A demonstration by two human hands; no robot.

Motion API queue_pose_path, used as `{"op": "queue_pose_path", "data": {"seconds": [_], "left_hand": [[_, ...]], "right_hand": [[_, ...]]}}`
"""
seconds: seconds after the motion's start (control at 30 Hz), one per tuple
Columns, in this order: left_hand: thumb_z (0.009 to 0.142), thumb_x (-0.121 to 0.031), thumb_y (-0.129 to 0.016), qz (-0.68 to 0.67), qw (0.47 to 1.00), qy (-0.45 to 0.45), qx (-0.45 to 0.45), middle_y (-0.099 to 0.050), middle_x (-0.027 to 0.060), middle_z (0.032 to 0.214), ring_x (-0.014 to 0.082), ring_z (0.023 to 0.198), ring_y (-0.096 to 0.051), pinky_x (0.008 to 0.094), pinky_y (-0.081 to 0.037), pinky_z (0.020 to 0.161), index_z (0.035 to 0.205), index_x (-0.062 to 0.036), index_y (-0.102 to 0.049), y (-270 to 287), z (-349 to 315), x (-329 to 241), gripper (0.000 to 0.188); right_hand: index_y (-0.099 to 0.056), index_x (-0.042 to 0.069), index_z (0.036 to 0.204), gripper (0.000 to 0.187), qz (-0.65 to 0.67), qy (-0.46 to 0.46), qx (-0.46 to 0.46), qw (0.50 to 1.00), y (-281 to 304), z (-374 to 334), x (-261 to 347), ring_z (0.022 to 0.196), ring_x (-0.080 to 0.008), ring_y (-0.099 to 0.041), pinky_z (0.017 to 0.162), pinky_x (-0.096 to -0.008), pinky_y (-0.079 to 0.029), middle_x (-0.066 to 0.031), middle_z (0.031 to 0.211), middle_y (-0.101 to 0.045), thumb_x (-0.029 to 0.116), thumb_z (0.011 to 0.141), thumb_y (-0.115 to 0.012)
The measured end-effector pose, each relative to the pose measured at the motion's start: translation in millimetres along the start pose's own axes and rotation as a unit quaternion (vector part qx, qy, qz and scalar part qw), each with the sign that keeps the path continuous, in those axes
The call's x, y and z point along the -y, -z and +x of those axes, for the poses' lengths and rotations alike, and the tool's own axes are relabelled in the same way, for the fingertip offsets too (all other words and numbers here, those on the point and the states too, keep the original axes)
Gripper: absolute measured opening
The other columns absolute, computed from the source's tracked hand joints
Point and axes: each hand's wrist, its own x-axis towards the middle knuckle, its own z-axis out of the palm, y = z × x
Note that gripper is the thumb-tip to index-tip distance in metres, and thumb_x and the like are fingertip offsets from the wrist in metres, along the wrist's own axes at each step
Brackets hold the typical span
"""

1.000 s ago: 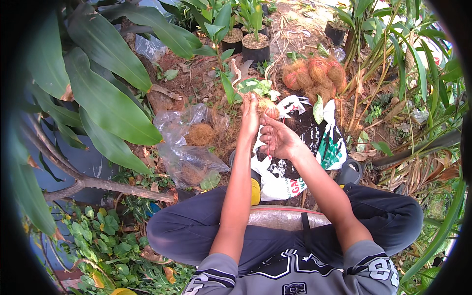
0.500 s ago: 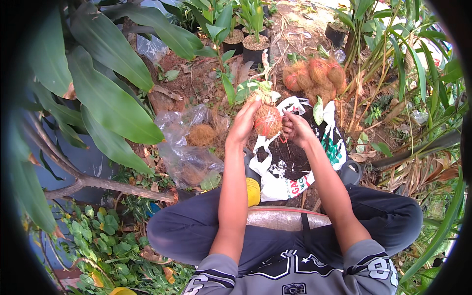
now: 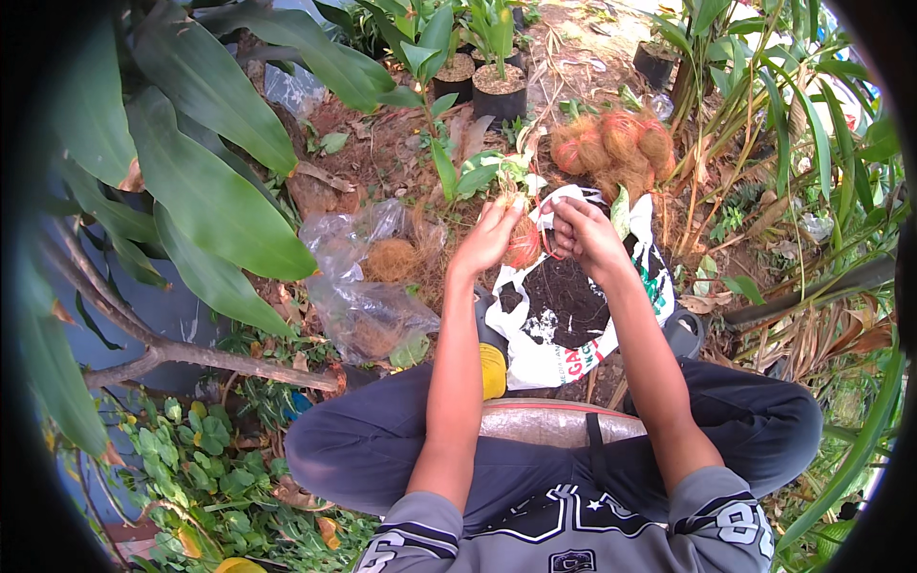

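My left hand (image 3: 489, 237) is wrapped around a coconut-fibre ball (image 3: 522, 250) bound with red string, and partly hides it. Pale green leaves (image 3: 516, 170) stick out of the ball's top. Just to the right, my right hand (image 3: 586, 232) is closed in a pinch on the red string (image 3: 545, 237), which runs toward the ball. Below both hands stands an opened white plastic bag (image 3: 530, 368) with dark soil (image 3: 573, 298) inside.
Several string-bound fibre balls (image 3: 621, 143) are piled beyond the bag. Left of it lies a clear plastic bag (image 3: 358, 310) with loose fibre (image 3: 390, 260). Potted plants (image 3: 499, 94) stand at the back. Broad leaves (image 3: 210, 201) and a branch (image 3: 210, 353) reach in from the left.
My left hand has turned further over the ball, covering more of it. My right hand has risen slightly, to near the ball's upper side.
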Motion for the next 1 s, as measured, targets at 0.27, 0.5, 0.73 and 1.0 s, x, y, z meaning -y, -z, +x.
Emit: {"op": "queue_pose_path", "data": {"seconds": [0.27, 0.5, 0.73, 1.0], "left_hand": [[0.102, -0.035, -0.04, -0.191, 0.965, 0.004, -0.181, -0.051, 0.0116, 0.131, 0.0196, 0.115, -0.051, 0.0318, -0.04, 0.098, 0.137, 0.0, -0.04, 7.7, -0.5, -9.9, 0.05], [0.101, -0.029, -0.043, -0.446, 0.855, -0.031, -0.262, -0.058, 0.011, 0.117, 0.0194, 0.104, -0.059, 0.0367, -0.049, 0.09, 0.124, 0.0009, -0.05, 14.5, -3.5, -24.1, 0.038], [0.1, -0.022, -0.046, -0.404, 0.906, -0.002, -0.127, -0.054, 0.0096, 0.129, 0.0184, 0.115, -0.054, 0.0328, -0.04, 0.101, 0.135, 0.0022, -0.044, 14.0, -20.6, -42.6, 0.043], [0.1, -0.036, -0.037, 0.118, 0.987, 0.009, -0.108, -0.041, 0.02, 0.137, 0.0347, 0.127, -0.034, 0.0405, -0.023, 0.109, 0.142, -0.0028, -0.034, -15.1, -2.5, -16.6, 0.054]], "right_hand": [[-0.059, 0.005, 0.098, 0.024, -0.126, -0.003, 0.036, 0.991, -43.9, -6.9, -31.3, 0.054, -0.0042, -0.038, 0.047, -0.0204, -0.032, 0.006, 0.064, -0.042, 0.026, 0.098, -0.048], [-0.058, 0.003, 0.095, 0.025, -0.093, -0.05, 0.084, 0.991, -44.6, 5.5, -81.0, 0.053, -0.0044, -0.038, 0.045, -0.0214, -0.031, 0.0055, 0.063, -0.041, 0.027, 0.098, -0.05], [-0.051, 0.015, 0.083, 0.02, 0.133, -0.137, -0.01, 0.982, 8.8, 22.1, -71.6, 0.053, -0.0065, -0.031, 0.05, -0.0245, -0.029, 0.0098, 0.061, -0.033, 0.03, 0.095, -0.054], [-0.05, 0.014, 0.088, 0.017, 0.101, -0.09, -0.062, 0.989, -1.2, 4.4, -17.1, 0.051, -0.0058, -0.03, 0.049, -0.0235, -0.024, 0.0095, 0.061, -0.033, 0.03, 0.096, -0.051]]}}
